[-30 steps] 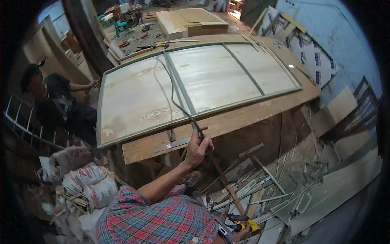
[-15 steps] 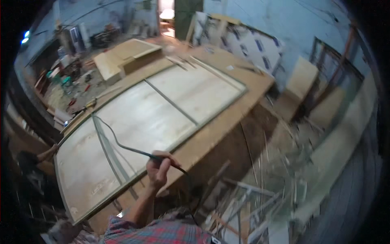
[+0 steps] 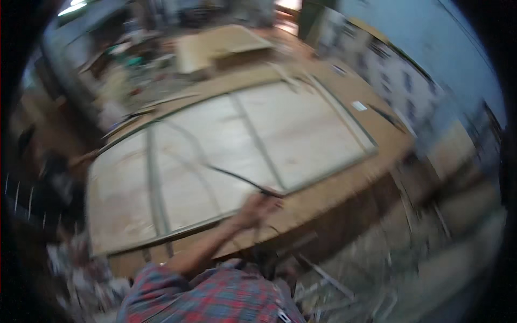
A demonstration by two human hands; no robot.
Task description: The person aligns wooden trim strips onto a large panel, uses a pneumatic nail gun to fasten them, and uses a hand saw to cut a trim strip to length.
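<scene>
Cable is gripped in the person's closed left hand, close to the near edge of a pale framed panel, and runs back over that panel, which lies on a wooden table. Beside the panel's left end is a blurred co-worker.

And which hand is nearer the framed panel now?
Left: the left hand, gripping a dark cord, is by the near edge of the framed panel; contact is unclear. The right hand is out of view, not beside it.
</scene>
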